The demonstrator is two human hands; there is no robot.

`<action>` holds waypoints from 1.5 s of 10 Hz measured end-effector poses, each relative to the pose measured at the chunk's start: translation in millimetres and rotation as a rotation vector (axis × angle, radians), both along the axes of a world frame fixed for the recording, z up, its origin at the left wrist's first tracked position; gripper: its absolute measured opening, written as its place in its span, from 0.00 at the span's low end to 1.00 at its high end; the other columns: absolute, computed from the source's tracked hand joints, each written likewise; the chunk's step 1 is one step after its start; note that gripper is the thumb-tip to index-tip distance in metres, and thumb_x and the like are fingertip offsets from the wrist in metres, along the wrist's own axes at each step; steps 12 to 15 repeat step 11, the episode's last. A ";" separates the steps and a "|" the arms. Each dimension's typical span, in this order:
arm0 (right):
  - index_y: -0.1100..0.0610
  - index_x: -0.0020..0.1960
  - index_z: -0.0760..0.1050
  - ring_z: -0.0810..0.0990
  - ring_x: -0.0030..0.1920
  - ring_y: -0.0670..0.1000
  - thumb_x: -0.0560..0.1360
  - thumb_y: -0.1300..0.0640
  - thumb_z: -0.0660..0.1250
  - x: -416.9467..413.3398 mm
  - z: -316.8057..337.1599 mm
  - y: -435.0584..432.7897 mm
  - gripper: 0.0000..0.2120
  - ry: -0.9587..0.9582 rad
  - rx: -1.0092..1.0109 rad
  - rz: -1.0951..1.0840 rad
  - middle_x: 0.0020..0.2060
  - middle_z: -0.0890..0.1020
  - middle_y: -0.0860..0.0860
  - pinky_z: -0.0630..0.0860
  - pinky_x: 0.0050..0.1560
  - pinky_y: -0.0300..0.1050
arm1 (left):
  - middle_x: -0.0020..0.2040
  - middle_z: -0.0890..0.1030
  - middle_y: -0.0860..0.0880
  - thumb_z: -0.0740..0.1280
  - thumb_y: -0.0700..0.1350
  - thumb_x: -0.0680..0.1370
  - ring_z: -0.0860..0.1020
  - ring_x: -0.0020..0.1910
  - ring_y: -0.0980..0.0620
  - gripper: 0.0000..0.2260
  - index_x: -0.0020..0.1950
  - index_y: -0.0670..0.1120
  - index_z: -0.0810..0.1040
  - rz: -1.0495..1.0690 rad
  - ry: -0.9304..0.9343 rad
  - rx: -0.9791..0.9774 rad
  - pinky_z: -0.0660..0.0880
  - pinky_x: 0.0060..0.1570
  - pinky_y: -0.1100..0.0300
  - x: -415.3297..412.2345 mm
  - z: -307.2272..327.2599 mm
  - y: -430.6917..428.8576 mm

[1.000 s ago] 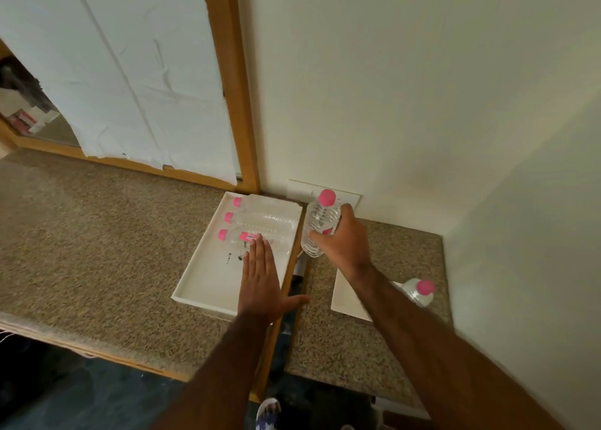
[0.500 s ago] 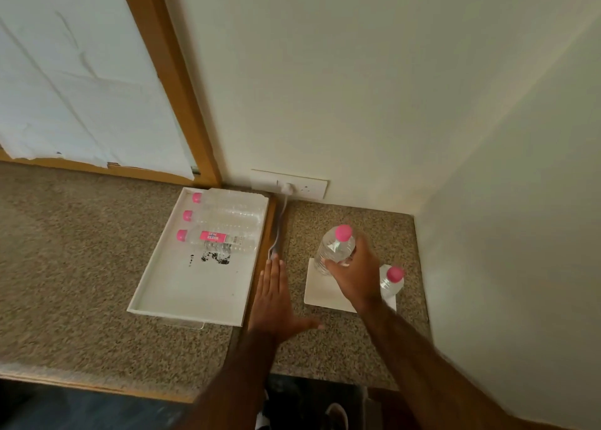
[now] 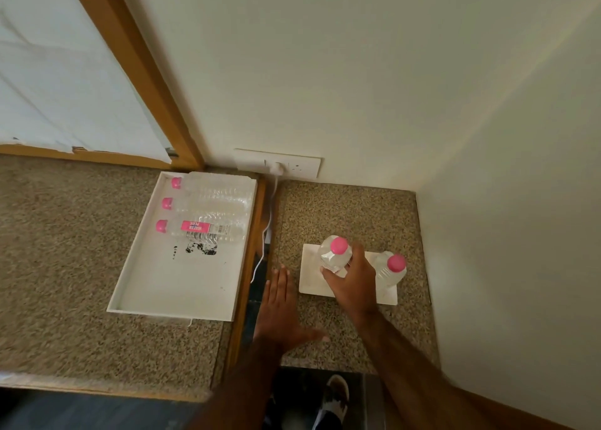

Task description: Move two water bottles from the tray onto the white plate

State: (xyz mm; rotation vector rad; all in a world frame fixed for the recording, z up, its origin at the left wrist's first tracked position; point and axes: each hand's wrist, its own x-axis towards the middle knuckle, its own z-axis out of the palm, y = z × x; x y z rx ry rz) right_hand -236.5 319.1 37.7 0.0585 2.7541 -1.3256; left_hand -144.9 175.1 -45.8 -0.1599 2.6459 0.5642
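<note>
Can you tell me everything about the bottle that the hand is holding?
The held bottle is small and made of clear, ribbed plastic, with a bright pink cap. It stands upright over the left part of the white plate. The right hand wraps around its lower body from the near side. Whether its base touches the plate is hidden by the hand. Another bottle stands just to its right, apart from it.

Soft even light, slight blur, wide-angle edge distortion
</note>
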 end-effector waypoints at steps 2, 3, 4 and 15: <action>0.50 0.55 0.69 0.84 0.53 0.52 0.66 0.54 0.81 -0.6 -6.1 1.5 0.26 -0.020 -0.007 0.000 0.51 0.84 0.50 0.82 0.54 0.54 | 0.83 0.31 0.40 0.55 0.90 0.58 0.32 0.83 0.42 0.74 0.83 0.40 0.33 -0.051 -0.019 -0.041 0.38 0.83 0.40 2.7 -19.0 7.7; 0.51 0.56 0.68 0.84 0.52 0.51 0.67 0.54 0.81 -1.6 -8.6 2.9 0.26 -0.027 -0.004 0.011 0.50 0.83 0.49 0.82 0.52 0.51 | 0.84 0.33 0.39 0.51 0.91 0.59 0.34 0.84 0.41 0.73 0.83 0.38 0.35 -0.074 0.000 -0.059 0.38 0.82 0.39 4.1 -24.1 7.6; 0.53 0.59 0.69 0.84 0.54 0.53 0.67 0.56 0.81 -1.4 -10.3 4.3 0.28 -0.024 0.014 0.025 0.53 0.83 0.50 0.82 0.53 0.50 | 0.84 0.35 0.38 0.52 0.90 0.60 0.35 0.84 0.40 0.72 0.84 0.38 0.37 -0.080 0.017 -0.041 0.39 0.82 0.39 6.1 -28.1 6.9; 0.52 0.83 0.47 0.57 0.79 0.48 0.62 0.32 0.77 3.9 49.1 -2.7 0.62 0.042 -0.097 0.175 0.82 0.57 0.51 0.59 0.72 0.42 | 0.84 0.33 0.39 0.54 0.87 0.66 0.34 0.84 0.41 0.66 0.83 0.40 0.33 -0.055 -0.001 -0.080 0.38 0.83 0.43 -0.6 3.4 -0.4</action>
